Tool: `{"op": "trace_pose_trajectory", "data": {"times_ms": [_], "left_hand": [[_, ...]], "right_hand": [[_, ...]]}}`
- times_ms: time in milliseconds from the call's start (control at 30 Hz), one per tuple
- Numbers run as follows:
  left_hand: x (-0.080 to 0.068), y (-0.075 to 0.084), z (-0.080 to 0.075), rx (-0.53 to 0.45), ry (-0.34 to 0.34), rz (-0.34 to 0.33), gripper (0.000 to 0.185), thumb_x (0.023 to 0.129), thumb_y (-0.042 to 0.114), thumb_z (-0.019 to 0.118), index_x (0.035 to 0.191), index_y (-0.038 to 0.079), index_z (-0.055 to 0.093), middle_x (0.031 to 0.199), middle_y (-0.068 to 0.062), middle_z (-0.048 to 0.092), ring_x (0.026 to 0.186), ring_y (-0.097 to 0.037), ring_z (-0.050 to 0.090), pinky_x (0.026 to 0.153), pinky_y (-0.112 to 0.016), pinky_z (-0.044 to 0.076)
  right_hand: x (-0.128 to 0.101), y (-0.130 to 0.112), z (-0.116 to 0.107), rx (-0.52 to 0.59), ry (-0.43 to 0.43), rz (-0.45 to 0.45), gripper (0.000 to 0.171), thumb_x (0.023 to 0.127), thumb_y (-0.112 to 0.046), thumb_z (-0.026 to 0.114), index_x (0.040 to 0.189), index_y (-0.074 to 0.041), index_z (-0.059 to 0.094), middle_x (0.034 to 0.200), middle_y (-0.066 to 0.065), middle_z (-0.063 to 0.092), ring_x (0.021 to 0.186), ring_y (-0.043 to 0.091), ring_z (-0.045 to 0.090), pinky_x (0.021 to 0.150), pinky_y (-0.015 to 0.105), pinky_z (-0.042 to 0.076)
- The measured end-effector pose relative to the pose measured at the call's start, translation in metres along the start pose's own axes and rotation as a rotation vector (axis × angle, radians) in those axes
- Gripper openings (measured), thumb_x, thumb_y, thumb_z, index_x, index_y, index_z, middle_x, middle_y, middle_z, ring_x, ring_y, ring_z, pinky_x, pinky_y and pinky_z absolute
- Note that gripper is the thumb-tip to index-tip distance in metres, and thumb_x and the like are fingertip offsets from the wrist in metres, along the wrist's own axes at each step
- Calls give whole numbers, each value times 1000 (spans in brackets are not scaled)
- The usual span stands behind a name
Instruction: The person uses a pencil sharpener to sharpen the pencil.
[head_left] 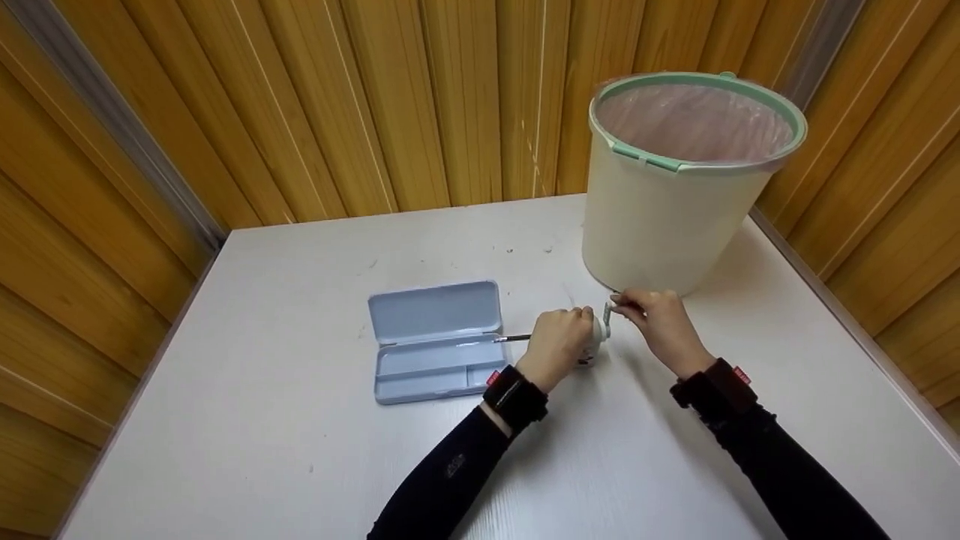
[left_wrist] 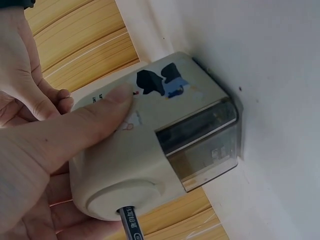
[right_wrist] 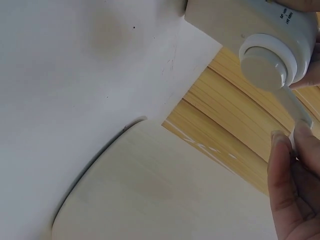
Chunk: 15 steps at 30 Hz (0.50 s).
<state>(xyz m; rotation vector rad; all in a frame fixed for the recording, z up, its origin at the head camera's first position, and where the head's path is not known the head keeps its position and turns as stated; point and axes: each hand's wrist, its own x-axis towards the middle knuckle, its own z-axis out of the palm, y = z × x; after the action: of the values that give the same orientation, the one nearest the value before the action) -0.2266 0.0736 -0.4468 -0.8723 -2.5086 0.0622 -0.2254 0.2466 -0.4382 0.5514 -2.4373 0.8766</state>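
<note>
Wood-panelled walls [head_left: 420,97] box in a white bench [head_left: 300,465], so the whole setup sits in a sort of corner nook. Toward the far right corner of the bench stands a cream bin [head_left: 660,225] with a green rim and a clear liner inside. Roughly mid-bench, a bit left of centre, a light blue pencil case [head_left: 435,341] lies open with its lid flipped back toward the far edge. Just right of the case is where the action is: the left hand [head_left: 559,345] is wrapped around a small cream pencil sharpener [left_wrist: 150,145] sitting on the bench near the foot of the bin, thumb pressed across its top, where there's a little cartoon sticker. A pencil [head_left: 512,338] is stuck into the sharpener's front hole and points out toward the case; you can see its printed shaft going in from the left wrist view. The sharpener's clear shavings drawer faces the bench side in that view. The right hand [head_left: 664,326] is on the other end, fingertips pinching the white crank handle [right_wrist: 295,112] that comes off the round hub at the back. Both hands are clamped on the sharpener, one on each end, nearly touching.
</note>
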Motion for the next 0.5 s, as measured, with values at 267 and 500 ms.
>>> {"op": "trace_pose_trajectory", "data": {"times_ms": [267,500], "left_hand": [[-1,0,1,-5,-7,-1,12,83,11,69,94,13,70,81,4,72,64,-13,68,54,-27,54],[-1,0,1,12,5,6,13,81,11,71,94,13,70,80,4,72,62,-12,66,53,-26,53]], "right_hand": [[6,0,0,-26,-70,47,8,84,-2,71,87,5,72,84,19,75,78,32,73,71,45,58],[10,-1,0,-37,-86,73,8,84,-2,70,86,6,70,84,21,74,78,34,73,71,46,57]]}}
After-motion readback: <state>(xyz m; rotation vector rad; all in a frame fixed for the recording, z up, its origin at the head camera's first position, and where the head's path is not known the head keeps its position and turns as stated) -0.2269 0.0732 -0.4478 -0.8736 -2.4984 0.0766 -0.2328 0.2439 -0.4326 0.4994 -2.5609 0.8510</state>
